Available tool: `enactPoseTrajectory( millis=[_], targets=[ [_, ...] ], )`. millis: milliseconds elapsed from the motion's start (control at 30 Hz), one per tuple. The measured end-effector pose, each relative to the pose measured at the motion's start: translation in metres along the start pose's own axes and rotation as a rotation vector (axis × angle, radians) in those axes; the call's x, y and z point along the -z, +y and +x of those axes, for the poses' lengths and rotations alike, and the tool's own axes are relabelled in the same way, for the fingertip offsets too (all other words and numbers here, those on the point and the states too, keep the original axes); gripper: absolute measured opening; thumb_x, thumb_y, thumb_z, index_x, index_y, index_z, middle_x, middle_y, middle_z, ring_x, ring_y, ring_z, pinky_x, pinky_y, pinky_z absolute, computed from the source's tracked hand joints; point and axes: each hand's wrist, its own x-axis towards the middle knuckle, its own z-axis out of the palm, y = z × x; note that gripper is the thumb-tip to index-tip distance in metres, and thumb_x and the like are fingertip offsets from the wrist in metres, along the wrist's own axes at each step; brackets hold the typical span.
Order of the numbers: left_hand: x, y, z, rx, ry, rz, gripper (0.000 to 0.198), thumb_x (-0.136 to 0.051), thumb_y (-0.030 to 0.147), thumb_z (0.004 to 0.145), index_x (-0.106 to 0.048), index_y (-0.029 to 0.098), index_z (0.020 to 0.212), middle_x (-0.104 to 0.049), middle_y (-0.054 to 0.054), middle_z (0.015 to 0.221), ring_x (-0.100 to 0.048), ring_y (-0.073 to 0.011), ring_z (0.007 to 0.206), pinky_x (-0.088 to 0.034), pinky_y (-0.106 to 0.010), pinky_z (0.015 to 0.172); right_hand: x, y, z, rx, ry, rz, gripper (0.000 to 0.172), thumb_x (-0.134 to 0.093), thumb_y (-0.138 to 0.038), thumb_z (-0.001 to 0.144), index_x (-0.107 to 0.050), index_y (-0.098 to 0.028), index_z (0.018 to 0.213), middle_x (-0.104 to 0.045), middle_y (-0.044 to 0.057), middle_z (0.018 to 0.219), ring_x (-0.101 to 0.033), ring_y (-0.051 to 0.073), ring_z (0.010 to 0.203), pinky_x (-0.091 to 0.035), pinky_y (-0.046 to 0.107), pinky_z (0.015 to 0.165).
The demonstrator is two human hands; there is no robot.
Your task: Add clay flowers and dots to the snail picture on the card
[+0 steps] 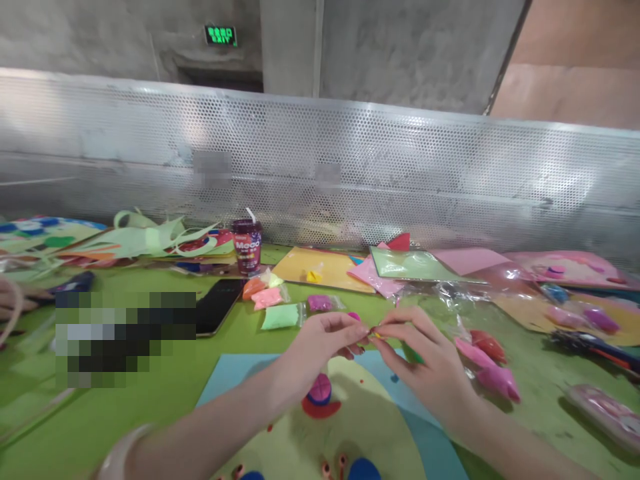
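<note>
My left hand [336, 335] and my right hand [425, 347] meet at the fingertips above the paper. Pinched between them is a tiny yellow piece of modelling clay [377, 335], partly hidden by the fingers. Below lies a pale yellow paper circle [373, 427] on a light blue sheet [225, 370]. On the circle are a pink disc with a blue rim [320, 388], a red crescent [323, 409], blue rounds [364, 469] and small stalk shapes with dark tips. A bit of green [413, 355] shows by my right fingers.
Clay packets in green [281, 317], purple [320, 303] and pink [493, 380] lie around. A Meco cup [247, 247] stands behind a dark phone [217, 307]. A pencil case [607, 413] sits right. Another person's hand [13, 297] is far left. Perforated metal [350, 167] borders the back.
</note>
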Motion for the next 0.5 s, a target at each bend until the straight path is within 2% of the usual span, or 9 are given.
enactPoseTrajectory(
  millis=[233, 400, 500],
  targets=[
    [0.002, 0.001, 0.002, -0.044, 0.098, -0.061, 0.025, -0.074, 0.037, 0.065, -0.063, 0.015, 0.068, -0.062, -0.001, 0.067, -0.052, -0.0099, 0.061, -0.039, -0.024, 0.062, 0.002, 0.001, 0.003, -0.065, -0.046, 0.047, 0.018, -0.052, -0.009, 0.081, -0.063, -0.020, 0.090, -0.060, 0.006, 0.086, -0.060, 0.016, 0.079, -0.053, 0.027, 0.067],
    [0.011, 0.006, 0.007, -0.051, 0.185, -0.136, 0.029, -0.075, 0.039, 0.063, -0.062, 0.014, 0.068, -0.061, -0.001, 0.070, -0.049, -0.0078, 0.057, -0.037, -0.022, 0.058, 0.002, 0.005, 0.002, -0.076, -0.101, 0.078, 0.009, -0.057, -0.013, 0.081, -0.063, -0.019, 0.078, -0.061, 0.005, 0.080, -0.060, 0.015, 0.073, -0.052, 0.027, 0.065],
    [0.020, 0.007, 0.011, -0.016, 0.252, -0.164, 0.029, -0.075, 0.039, 0.063, -0.062, 0.015, 0.071, -0.062, -0.001, 0.074, -0.050, -0.0070, 0.058, -0.037, -0.022, 0.058, 0.002, 0.006, 0.001, -0.083, -0.127, 0.061, 0.010, -0.057, -0.014, 0.082, -0.065, -0.019, 0.083, -0.061, 0.005, 0.083, -0.060, 0.015, 0.076, -0.052, 0.028, 0.067]
  ],
)
